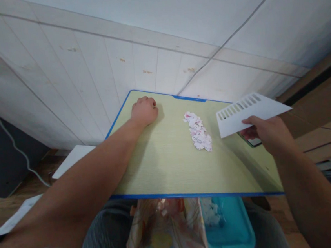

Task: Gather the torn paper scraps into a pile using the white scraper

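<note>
My right hand (263, 131) pinches a white card (250, 113) by its near edge, thumb on top. A row of several narrow slots runs along the card's far side, and the card is held tilted above the right part of a pale yellow table (169, 159). On the far left of the tabletop rests my left hand (144, 111), closed with its fingers curled under; whatever may be inside is hidden. Between my hands lies a long, flat heap of small white and pinkish paper scraps (198, 132). The left hand is apart from the heap.
A dark-edged flat device, perhaps a phone (253, 141), lies partly under my right hand. Below the table's blue near edge are a patterned-cloth-lined container (169, 242) and a turquoise tray (232, 227) with white bits. Cardboard boxes (321, 119) stand right; a white panelled wall (135, 64) stands behind.
</note>
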`<state>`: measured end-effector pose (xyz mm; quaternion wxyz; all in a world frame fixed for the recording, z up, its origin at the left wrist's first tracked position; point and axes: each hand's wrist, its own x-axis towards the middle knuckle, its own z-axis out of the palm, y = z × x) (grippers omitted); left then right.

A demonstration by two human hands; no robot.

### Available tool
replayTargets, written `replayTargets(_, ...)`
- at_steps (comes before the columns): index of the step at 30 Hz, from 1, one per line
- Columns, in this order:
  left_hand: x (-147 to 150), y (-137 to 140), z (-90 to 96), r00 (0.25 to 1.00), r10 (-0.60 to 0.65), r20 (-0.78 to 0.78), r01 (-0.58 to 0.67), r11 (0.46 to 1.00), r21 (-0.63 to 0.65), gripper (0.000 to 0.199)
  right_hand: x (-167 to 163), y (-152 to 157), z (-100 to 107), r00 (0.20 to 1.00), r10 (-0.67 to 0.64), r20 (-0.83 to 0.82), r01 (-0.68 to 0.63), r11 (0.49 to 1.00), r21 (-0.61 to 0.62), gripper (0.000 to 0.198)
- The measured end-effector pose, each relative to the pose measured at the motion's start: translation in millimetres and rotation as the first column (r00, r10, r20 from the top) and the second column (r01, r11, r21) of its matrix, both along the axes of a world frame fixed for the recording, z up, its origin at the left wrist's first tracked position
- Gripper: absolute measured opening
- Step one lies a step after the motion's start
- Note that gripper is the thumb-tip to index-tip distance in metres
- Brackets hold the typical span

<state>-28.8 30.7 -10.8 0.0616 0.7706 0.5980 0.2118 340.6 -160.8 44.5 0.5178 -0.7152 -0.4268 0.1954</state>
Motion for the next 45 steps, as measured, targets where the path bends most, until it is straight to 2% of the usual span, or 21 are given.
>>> replayTargets(4, 0.1, 2.3, -1.7, 1.000, -0.003, 0.004, 0.003, 1.000, 0.009, 0.043, 17.5, -25.8, -18.5, 0.998, -0.038, -0.046, 0.032, 0.993, -0.115, 0.017)
replayTargets(8, -0.5, 4.4, -3.8, 1.000, 0.012, 0.007, -0.012, 1.000, 0.017, 0.040, 1.9, -21.6, -32.0, 0.993, 0.058, -0.104, -0.069, 0.992, -0.108, 0.025)
replayTargets(11, -0.7, 4.0, -3.4, 1.000, 0.011, 0.003, -0.011, 1.000, 0.014, 0.040, -14.3, -17.6, -30.7, 0.981, 0.133, -0.140, -0.137, 0.990, -0.023, 0.028)
replayTargets(15, 0.1, 2.4, -1.1, 1.000, 0.010, -0.007, -0.010, 1.000, -0.001, 0.042, -38.9, -34.8, -25.7, 0.985, 0.168, -0.027, -0.160, 0.969, 0.186, 0.023)
replayTargets(19, 0.7, 2.2, -0.5, 1.000, 0.004, -0.012, -0.004, 1.000, 0.005, 0.043, -63.8, -60.4, -33.5, 0.951, 0.300, 0.080, -0.310, 0.932, 0.190, 0.027)
replayTargets(26, 2.1, 1.8, -0.2, 1.000, 0.013, -0.001, -0.013, 1.000, 0.010, 0.044, -69.0, -65.8, -48.8, 0.971, 0.184, 0.152, -0.218, 0.942, 0.256, 0.028)
replayTargets(30, 2.3, 2.7, -1.3, 1.000, 0.021, -0.002, -0.021, 1.000, 0.008, 0.042, -68.0, -67.2, -51.7, 0.961, 0.227, 0.156, -0.261, 0.933, 0.248, 0.031)
replayTargets(36, 1.6, 3.7, -2.5, 1.000, 0.015, -0.006, -0.015, 1.000, 0.016, 0.042, -70.3, -72.2, -53.9, 0.958, 0.213, 0.192, -0.248, 0.951, 0.183, 0.038)
replayTargets(40, 1.9, 3.6, -2.5, 1.000, 0.013, -0.009, -0.013, 1.000, 0.014, 0.042, -75.1, -77.7, -46.5, 0.949, 0.270, 0.161, -0.299, 0.934, 0.198, 0.037)
replayTargets(45, 2.2, 7.1, -6.3, 1.000, 0.020, 0.012, -0.020, 0.999, 0.033, 0.040, -78.7, -78.8, -46.8, 0.961, 0.234, 0.148, -0.261, 0.943, 0.207, 0.037)
